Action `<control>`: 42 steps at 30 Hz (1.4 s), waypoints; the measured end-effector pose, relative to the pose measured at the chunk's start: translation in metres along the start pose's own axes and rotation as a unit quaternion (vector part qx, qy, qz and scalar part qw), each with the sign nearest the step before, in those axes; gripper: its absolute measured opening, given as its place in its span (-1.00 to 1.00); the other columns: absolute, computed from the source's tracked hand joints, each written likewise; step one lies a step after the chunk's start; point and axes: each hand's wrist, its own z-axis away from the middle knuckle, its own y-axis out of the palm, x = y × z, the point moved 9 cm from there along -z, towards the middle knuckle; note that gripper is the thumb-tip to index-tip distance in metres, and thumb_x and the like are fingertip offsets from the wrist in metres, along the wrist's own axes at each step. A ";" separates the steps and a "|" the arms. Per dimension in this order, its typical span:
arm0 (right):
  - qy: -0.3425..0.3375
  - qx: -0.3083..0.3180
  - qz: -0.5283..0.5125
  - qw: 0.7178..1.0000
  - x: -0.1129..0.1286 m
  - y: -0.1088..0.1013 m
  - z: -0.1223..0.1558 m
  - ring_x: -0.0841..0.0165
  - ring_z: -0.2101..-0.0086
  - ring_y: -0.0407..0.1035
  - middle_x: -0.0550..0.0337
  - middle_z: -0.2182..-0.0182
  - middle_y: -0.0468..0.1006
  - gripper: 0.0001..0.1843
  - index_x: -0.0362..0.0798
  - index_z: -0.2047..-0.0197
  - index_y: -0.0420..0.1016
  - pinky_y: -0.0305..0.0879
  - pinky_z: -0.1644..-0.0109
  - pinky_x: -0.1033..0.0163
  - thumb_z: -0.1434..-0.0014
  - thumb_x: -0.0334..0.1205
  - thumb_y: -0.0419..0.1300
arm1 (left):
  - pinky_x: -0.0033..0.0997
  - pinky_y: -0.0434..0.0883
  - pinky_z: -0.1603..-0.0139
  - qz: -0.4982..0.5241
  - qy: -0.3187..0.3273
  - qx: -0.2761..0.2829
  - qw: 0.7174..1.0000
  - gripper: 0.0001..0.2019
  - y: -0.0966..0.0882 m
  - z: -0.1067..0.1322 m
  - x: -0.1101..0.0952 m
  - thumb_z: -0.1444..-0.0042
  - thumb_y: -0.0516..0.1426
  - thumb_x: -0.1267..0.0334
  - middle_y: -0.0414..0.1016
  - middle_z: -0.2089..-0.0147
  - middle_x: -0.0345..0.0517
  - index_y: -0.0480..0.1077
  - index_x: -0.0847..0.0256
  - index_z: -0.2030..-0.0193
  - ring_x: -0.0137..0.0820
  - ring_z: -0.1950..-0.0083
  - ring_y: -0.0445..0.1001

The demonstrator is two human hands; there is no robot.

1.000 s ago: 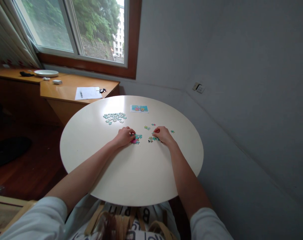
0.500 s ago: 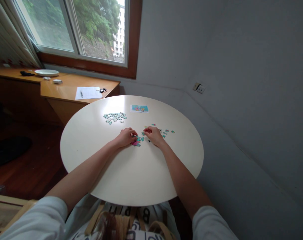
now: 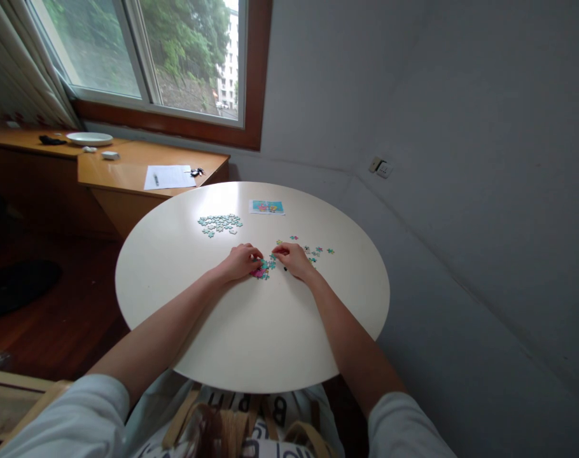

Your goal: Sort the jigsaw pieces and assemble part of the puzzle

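Note:
Partly joined jigsaw puzzle pieces [image 3: 261,273], pink and teal, lie on the round white table [image 3: 242,337] in front of me. My left hand [image 3: 243,260] rests at their left edge, fingers curled and closed against them. My right hand [image 3: 293,259] is closed in a pinch just to the right, its fingertips on a small teal puzzle piece [image 3: 273,256]. The fingers partly cover both. Right of that hand, several loose puzzle pieces [image 3: 319,250] are scattered, partly hidden behind it.
A group of teal puzzle pieces [image 3: 219,223] lies at the table's back left. A small picture card [image 3: 266,207] lies near the far edge. Behind stands a wooden desk [image 3: 127,166] with a paper sheet [image 3: 170,177], keys [image 3: 197,172] and a white plate [image 3: 90,138].
My right hand's fingertips have shifted very slightly left, towards the joined pieces. My left hand stays where it was.

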 end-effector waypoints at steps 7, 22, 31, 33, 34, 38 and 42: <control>-0.001 0.004 0.009 1.000 0.000 0.000 0.001 0.40 0.37 0.43 0.16 0.42 0.58 -0.90 -0.12 0.38 0.55 0.32 0.21 0.30 -0.01 -0.36 0.19 | -0.35 0.35 0.09 0.000 0.003 0.001 1.000 -0.77 0.002 -0.001 0.002 -0.03 0.10 0.24 0.47 0.22 -0.09 0.55 0.13 0.21 -0.32 0.20 0.43; 0.001 0.017 0.023 1.000 0.002 0.000 0.003 0.40 0.38 0.43 0.17 0.44 0.58 -0.88 -0.11 0.37 0.57 0.32 0.24 0.31 0.00 -0.36 0.19 | -0.33 0.35 0.08 0.005 -0.002 -0.003 1.000 -0.77 0.002 -0.001 0.003 -0.02 0.10 0.24 0.47 0.22 -0.08 0.55 0.14 0.22 -0.31 0.20 0.42; -0.004 0.025 0.041 0.999 0.005 0.000 0.003 0.42 0.40 0.39 0.20 0.46 0.55 -0.90 -0.11 0.37 0.55 0.29 0.27 0.33 0.01 -0.36 0.21 | -0.33 0.35 0.08 0.014 0.003 -0.008 1.000 -0.78 0.003 -0.001 0.004 -0.02 0.11 0.23 0.46 0.24 -0.10 0.54 0.13 0.24 -0.32 0.21 0.42; -0.004 0.025 0.048 0.999 0.005 0.000 0.003 0.42 0.41 0.38 0.20 0.46 0.55 -0.90 -0.11 0.37 0.55 0.28 0.27 0.33 0.01 -0.35 0.22 | -0.32 0.35 0.08 0.013 0.004 -0.010 1.000 -0.78 0.002 -0.001 0.005 -0.02 0.11 0.23 0.46 0.25 -0.10 0.55 0.13 0.24 -0.32 0.21 0.42; -0.004 0.025 0.050 0.998 0.006 0.000 0.004 0.42 0.40 0.38 0.20 0.46 0.54 -0.91 -0.11 0.37 0.54 0.28 0.27 0.33 0.01 -0.36 0.22 | -0.32 0.35 0.08 0.011 0.004 -0.010 1.000 -0.78 0.003 -0.001 0.005 -0.02 0.11 0.23 0.46 0.25 -0.10 0.55 0.13 0.23 -0.32 0.21 0.42; 0.001 0.026 0.052 0.998 0.008 0.000 0.004 0.42 0.39 0.38 0.19 0.46 0.54 -0.92 -0.13 0.37 0.53 0.28 0.25 0.32 0.01 -0.38 0.22 | -0.34 0.35 0.08 0.007 0.002 -0.010 1.000 -0.78 0.003 -0.001 0.005 -0.02 0.11 0.22 0.46 0.24 -0.11 0.54 0.12 0.23 -0.32 0.19 0.42; -0.002 0.028 0.072 0.997 0.013 0.000 0.006 0.42 0.40 0.38 0.21 0.46 0.53 -0.92 -0.11 0.37 0.53 0.27 0.26 0.33 0.00 -0.39 0.22 | -0.34 0.34 0.09 0.006 0.000 -0.009 1.000 -0.79 0.003 -0.001 0.004 -0.03 0.11 0.23 0.46 0.24 -0.09 0.54 0.13 0.23 -0.31 0.19 0.42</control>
